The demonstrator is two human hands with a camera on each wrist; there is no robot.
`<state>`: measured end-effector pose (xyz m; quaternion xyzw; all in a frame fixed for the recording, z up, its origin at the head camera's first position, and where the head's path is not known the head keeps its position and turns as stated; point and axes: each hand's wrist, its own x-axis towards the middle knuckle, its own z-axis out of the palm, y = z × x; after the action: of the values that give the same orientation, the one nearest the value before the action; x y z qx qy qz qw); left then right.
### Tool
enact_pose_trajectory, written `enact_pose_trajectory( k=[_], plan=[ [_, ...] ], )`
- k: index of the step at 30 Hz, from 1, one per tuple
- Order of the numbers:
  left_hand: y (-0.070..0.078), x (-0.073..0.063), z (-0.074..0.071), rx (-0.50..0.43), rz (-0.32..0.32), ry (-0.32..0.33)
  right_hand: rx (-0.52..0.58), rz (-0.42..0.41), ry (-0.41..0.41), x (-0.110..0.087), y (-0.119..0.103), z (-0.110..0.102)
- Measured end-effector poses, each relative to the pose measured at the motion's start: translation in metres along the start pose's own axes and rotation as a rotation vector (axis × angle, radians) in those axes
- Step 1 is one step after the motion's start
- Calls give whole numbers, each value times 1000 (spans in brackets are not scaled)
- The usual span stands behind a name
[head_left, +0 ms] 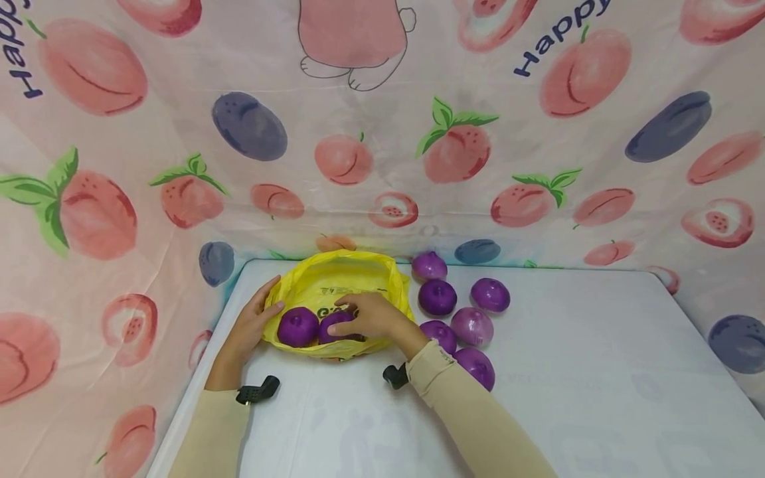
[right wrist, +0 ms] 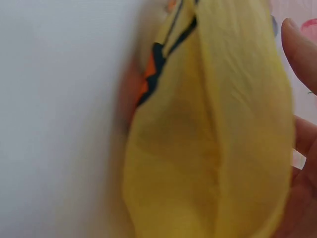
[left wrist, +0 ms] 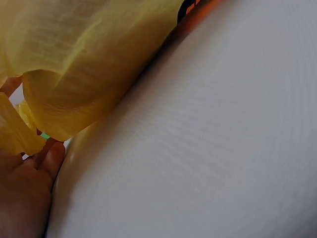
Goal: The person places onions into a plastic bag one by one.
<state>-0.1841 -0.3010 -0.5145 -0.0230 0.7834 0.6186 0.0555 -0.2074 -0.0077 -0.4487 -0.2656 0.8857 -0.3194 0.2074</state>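
A yellow plastic bag (head_left: 335,265) lies on the table with its mouth spread open, dark lettering on its inner wall. Two red onions sit inside: the left onion (head_left: 298,327) and the right onion (head_left: 329,326), partly covered by my right hand (head_left: 373,317). That hand reaches into the bag, thumb in front of the onion and index finger raised above it, spread apart. At the bag's left rim, my left hand (head_left: 254,325) holds the edge, thumb over the inside. In the right wrist view, the bag (right wrist: 213,129) hides part of the right fingers.
To the right of the bag, several more red onions lie loose on the white table (head_left: 574,358), among them a paler onion (head_left: 472,326) and a separate onion (head_left: 490,295). A fruit-printed cloth (head_left: 388,133) hangs behind the table and along its sides.
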Motion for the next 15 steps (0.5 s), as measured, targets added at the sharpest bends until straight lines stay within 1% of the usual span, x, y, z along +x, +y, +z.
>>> enact_pose_trajectory(
  k=[3, 8, 15],
  plan=[
    [1, -1, 0, 9, -1, 6, -9, -8, 4, -2, -1, -4],
    [1, -2, -1, 6, 2, 5, 8, -10, 4, -6, 0, -11],
    [2, -2, 0, -16, -6, -1, 23, -57, 10, -16, -4, -29]
  ],
)
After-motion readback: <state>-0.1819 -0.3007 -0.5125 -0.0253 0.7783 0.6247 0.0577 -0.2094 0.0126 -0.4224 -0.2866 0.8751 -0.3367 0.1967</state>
